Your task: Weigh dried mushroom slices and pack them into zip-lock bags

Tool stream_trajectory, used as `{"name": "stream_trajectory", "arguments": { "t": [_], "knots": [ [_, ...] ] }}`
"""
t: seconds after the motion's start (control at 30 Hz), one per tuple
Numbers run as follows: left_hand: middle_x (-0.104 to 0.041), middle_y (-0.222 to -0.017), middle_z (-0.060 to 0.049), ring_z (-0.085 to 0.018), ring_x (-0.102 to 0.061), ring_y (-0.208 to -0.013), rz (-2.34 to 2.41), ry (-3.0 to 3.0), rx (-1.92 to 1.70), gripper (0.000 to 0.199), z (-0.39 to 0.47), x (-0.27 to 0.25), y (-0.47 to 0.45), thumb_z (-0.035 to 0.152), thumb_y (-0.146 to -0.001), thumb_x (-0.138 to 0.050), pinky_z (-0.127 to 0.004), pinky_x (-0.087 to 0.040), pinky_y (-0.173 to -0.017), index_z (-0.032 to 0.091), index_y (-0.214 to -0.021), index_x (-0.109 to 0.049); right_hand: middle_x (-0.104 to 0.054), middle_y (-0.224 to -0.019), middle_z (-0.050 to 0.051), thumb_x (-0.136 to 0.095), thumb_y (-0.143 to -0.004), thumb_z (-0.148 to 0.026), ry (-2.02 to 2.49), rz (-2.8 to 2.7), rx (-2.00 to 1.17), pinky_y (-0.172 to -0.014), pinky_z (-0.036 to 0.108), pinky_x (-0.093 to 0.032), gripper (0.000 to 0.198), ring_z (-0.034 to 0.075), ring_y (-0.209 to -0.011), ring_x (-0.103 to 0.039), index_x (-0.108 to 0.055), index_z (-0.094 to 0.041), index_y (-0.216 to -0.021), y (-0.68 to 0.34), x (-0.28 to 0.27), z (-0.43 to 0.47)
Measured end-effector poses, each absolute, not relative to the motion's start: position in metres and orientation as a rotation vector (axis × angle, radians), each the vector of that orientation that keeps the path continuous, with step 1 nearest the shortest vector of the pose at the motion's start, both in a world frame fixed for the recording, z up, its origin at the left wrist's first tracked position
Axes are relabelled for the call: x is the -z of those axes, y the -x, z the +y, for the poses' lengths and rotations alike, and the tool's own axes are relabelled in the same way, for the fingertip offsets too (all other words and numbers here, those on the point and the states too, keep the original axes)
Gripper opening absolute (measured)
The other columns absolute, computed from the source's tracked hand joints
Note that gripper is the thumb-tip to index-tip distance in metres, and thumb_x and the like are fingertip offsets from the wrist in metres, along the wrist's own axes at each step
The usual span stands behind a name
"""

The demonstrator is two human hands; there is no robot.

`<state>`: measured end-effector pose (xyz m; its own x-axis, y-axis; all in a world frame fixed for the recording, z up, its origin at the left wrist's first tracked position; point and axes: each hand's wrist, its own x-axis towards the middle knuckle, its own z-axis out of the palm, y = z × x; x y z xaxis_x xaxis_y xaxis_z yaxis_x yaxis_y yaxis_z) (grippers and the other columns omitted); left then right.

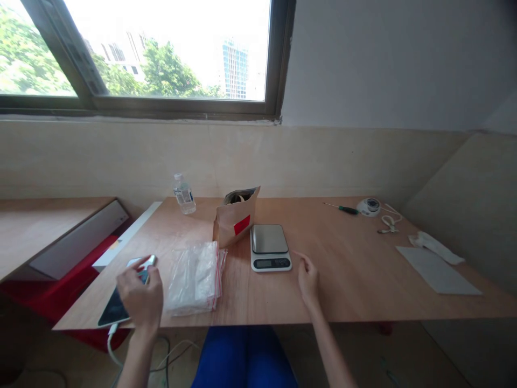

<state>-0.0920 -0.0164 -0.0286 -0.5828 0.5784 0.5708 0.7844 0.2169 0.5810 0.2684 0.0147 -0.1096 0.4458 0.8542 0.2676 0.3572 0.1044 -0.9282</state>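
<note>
My left hand [141, 296] is over the dark phone [115, 308] at the near left corner of the bench [343, 269], its fingers loosely parted with a gap between thumb and forefinger; I cannot tell whether any of them touches the screen. A white cable [111, 347] runs from the phone's near end down past the bench edge. My right hand [309, 277] is just to the right of the white kitchen scale [270, 241], forefinger stretched out toward it and the other fingers curled in; whether they enclose anything I cannot tell. The scale lies flat near the middle of the bench, its steel plate on the far part and its display and buttons on the near part. To its left and nearer me is a stack of clear zip bags [194, 280] with red seams along the right. Just beyond the stack stands an open brown paper bag [226, 222] with a red label, close to the scale's far left corner. A clear bottle [184, 195] stands upright at the far left. At the far right are a green-handled screwdriver [348, 210] and a white dome camera [367, 208]; nearer, a pale sheet [438, 272] lies flat.
</note>
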Motion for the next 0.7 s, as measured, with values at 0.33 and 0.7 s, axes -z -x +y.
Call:
{"name": "stream_trajectory", "arguments": {
  "t": [0.33,0.7],
  "knots": [
    [-0.033,-0.132,-0.041,-0.054,-0.032,-0.121,-3.003,1.016,0.615,0.103,-0.003,0.063,0.159,0.069,-0.064,-0.048,-0.066,-0.032,-0.083,-0.007,-0.13,-0.028,-0.07,-0.089,0.012,-0.039,-0.081,-0.036,1.515,-1.07,-0.538,-0.061,0.03,-0.044,0.038,0.02,-0.065,-0.06,-0.066,-0.014,-0.096,-0.267,0.112,0.019],
    [-0.042,-0.13,-0.033,-0.046,-0.039,-0.12,-2.945,1.064,0.413,0.1,0.005,0.062,0.178,0.068,-0.062,-0.052,-0.053,-0.034,-0.094,-0.008,-0.126,-0.038,-0.068,-0.099,0.014,-0.04,-0.081,-0.038,1.532,-1.022,-0.536,-0.083,0.036,-0.044,0.034,0.026,-0.095,-0.061,-0.064,-0.016,-0.093,-0.269,0.117,0.025]
  ]
}}
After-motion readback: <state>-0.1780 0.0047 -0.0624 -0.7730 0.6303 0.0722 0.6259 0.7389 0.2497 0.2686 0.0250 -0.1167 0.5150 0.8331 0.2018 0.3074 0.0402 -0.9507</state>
